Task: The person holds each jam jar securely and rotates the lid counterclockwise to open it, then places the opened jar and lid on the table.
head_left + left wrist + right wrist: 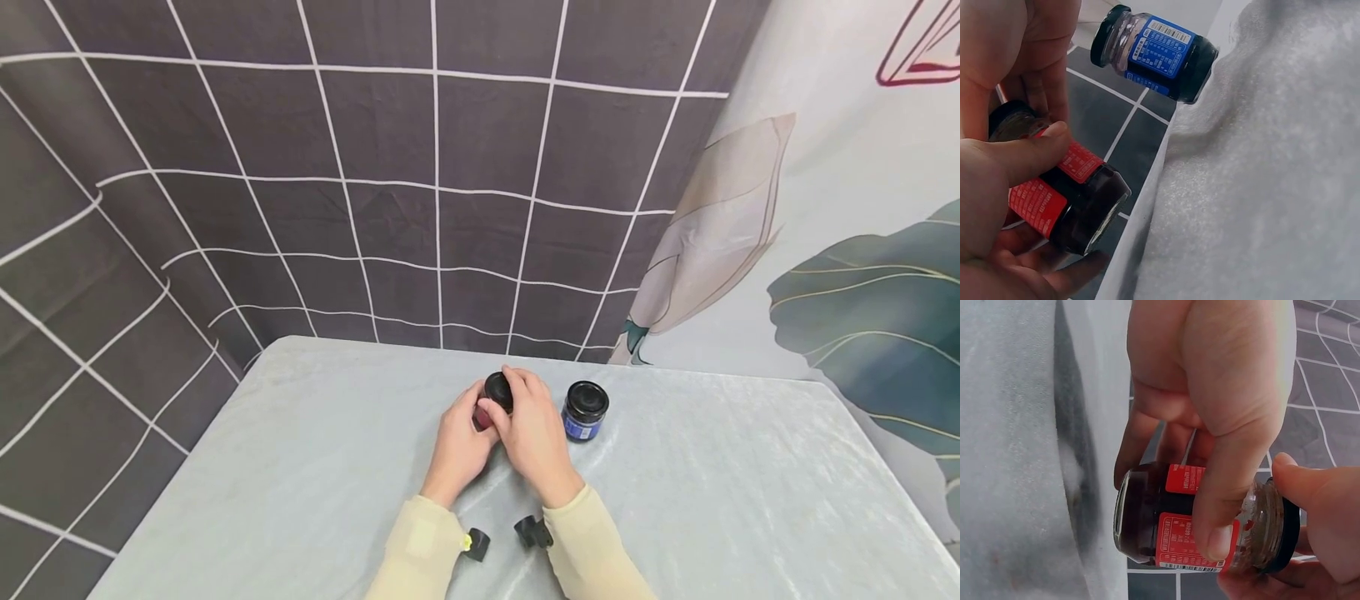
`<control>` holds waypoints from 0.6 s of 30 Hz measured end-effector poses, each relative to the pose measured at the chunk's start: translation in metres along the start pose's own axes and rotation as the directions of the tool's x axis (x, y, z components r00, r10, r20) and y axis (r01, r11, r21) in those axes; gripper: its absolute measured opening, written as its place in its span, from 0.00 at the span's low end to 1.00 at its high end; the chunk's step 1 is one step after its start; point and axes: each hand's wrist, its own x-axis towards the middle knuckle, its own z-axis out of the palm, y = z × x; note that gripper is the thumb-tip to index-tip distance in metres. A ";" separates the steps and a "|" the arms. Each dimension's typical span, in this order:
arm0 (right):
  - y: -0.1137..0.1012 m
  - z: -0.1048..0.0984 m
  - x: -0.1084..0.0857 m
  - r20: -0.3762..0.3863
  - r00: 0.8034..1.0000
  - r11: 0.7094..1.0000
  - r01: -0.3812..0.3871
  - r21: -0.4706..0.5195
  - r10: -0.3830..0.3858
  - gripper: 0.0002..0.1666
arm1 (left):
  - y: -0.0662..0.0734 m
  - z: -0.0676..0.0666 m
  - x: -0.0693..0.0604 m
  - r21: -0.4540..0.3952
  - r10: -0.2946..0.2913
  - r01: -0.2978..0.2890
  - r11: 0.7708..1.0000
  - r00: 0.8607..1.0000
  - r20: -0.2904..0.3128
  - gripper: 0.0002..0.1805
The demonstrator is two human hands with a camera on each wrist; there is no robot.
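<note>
A glass jar with a red label and dark contents is between my two hands, its black lid at the top. My left hand grips the jar's body, the thumb lying across the label in both wrist views. Around the lid are the fingers of my right hand, with its thumb against the rim. Whether the jar's base touches the table cannot be told. Just right of my right hand, a second jar with a blue label and black lid stands upright on the table, untouched.
Pale grey cloth covers the table. Behind its far edge hangs a dark curtain with white grid lines; a leaf-patterned curtain hangs at the right. Small black devices are strapped at both wrists.
</note>
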 end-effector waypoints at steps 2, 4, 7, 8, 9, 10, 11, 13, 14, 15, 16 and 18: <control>0.000 -0.001 0.000 0.003 1.000 1.000 0.002 0.006 -0.002 0.33 | 0.001 -0.001 0.000 0.006 0.001 -0.001 1.000 1.000 0.000 0.30; 0.001 -0.002 0.000 0.005 1.000 1.000 0.002 0.017 -0.002 0.33 | 0.001 -0.002 0.000 0.014 0.005 -0.005 1.000 1.000 -0.001 0.30; 0.002 -0.003 0.000 0.005 1.000 0.999 0.006 0.034 -0.007 0.34 | 0.002 -0.003 0.000 0.025 0.008 -0.008 1.000 1.000 0.000 0.30; 0.002 -0.003 0.001 0.005 1.000 0.999 0.011 0.039 -0.011 0.34 | 0.002 -0.004 0.000 0.028 0.005 -0.005 1.000 1.000 0.002 0.30; 0.003 -0.004 0.001 0.005 1.000 0.999 0.014 0.041 -0.014 0.34 | 0.003 -0.004 0.000 0.032 0.003 -0.003 0.999 1.000 0.003 0.31; 0.003 -0.004 0.001 0.004 1.000 0.999 0.017 0.044 -0.017 0.34 | 0.003 -0.004 0.000 0.032 0.002 -0.002 0.999 1.000 0.003 0.31; 0.003 -0.005 0.001 0.004 1.000 0.999 0.018 0.047 -0.019 0.33 | 0.003 -0.004 0.000 0.035 -0.002 0.002 0.999 1.000 0.006 0.31; 0.003 -0.006 0.001 0.005 1.000 0.999 0.020 0.049 -0.021 0.33 | 0.004 -0.005 0.000 0.034 -0.013 0.013 0.999 1.000 0.012 0.31; 0.004 -0.006 0.002 0.007 1.000 0.999 0.018 0.050 -0.019 0.33 | 0.004 -0.005 0.000 0.032 -0.015 0.014 0.999 1.000 0.013 0.31; 0.004 -0.007 0.002 0.006 1.000 0.999 0.015 0.051 -0.015 0.32 | 0.004 -0.005 0.000 0.030 -0.014 0.014 0.999 1.000 0.014 0.30; 0.004 -0.007 0.002 0.006 1.000 0.999 0.010 0.052 -0.011 0.32 | 0.004 -0.005 0.000 0.029 -0.013 0.013 1.000 1.000 0.014 0.30; 0.004 -0.007 0.002 0.008 1.000 0.999 0.002 0.054 -0.003 0.31 | 0.004 -0.006 0.000 0.029 -0.012 0.012 1.000 1.000 0.014 0.29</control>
